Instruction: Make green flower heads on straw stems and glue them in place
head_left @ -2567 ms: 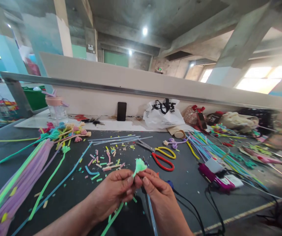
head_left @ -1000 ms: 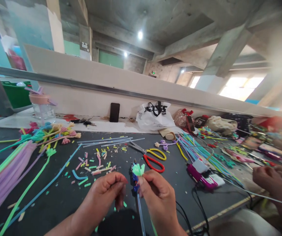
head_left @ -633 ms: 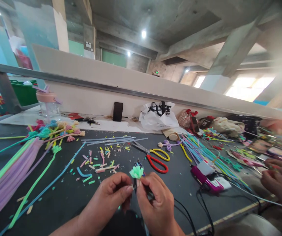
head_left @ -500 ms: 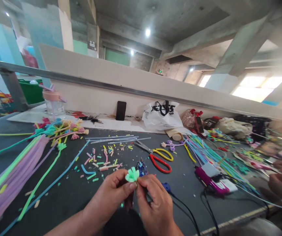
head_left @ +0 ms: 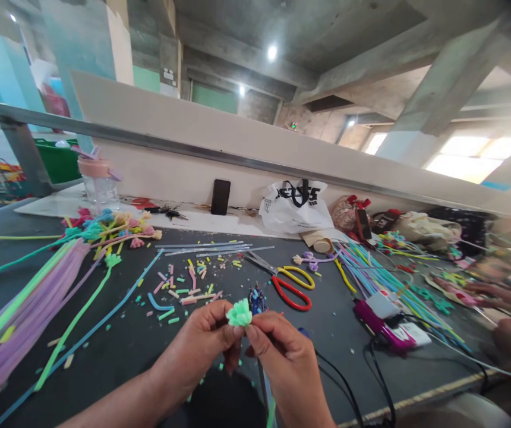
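Observation:
My left hand [head_left: 204, 345] and my right hand [head_left: 280, 356] meet low in the middle of the view, fingertips pinched together on a small light-green pipe-cleaner flower [head_left: 239, 313]. Its green stem runs down between my hands and out of sight. Just behind the flower stands a small blue tool tip [head_left: 256, 299]. Red-and-yellow scissors [head_left: 289, 283] lie on the dark table [head_left: 117, 351] just beyond my right hand.
Long purple and green pipe cleaners [head_left: 19, 309] lie at the left, finished flowers [head_left: 108, 229] behind them, cut bits [head_left: 184, 285] in the middle. A purple glue gun [head_left: 382, 324] with black cords sits right. Another person's hands [head_left: 505, 309] work at the far right. A white bag [head_left: 295, 208] stands at the back.
My left hand has come back onto the flower, which my right hand held alone a second ago. Both hands now pinch it. The other person's hands have shifted at the right.

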Demonstrator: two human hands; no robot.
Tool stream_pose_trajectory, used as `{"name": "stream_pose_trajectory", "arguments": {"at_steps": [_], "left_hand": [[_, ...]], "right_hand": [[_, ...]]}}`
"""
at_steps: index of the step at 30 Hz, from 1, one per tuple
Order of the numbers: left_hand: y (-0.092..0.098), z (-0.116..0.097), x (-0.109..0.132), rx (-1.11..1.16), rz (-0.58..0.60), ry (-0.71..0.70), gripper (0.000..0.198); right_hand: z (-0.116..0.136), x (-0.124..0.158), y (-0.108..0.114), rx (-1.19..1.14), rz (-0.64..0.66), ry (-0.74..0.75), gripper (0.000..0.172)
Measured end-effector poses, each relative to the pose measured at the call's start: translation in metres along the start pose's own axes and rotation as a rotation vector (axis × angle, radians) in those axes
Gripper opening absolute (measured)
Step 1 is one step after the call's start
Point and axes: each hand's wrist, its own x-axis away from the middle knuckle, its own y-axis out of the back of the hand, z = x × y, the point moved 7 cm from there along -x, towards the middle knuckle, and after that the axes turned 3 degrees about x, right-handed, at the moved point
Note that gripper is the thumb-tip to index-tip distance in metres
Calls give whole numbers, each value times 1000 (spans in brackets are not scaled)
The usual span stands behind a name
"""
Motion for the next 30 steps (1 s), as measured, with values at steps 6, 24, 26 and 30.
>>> {"name": "stream_pose_trajectory", "arguments": {"at_steps": [6, 24, 26, 30], "left_hand": [[-2, -7, 1, -56, -4, -1, 29], [6, -28, 2, -185, -96, -89, 14], [1, -32, 4, -138, 1, -87, 17], [-8, -43, 11, -104, 185, -60, 21]], "right_hand": [[-14, 4, -7, -196, 32, -267, 17], [-8, 1, -11, -881, 367, -294, 15], [-10, 3, -13, -920, 412, -307, 15], [-20, 10, -19, -972, 490, -357, 14]]}}
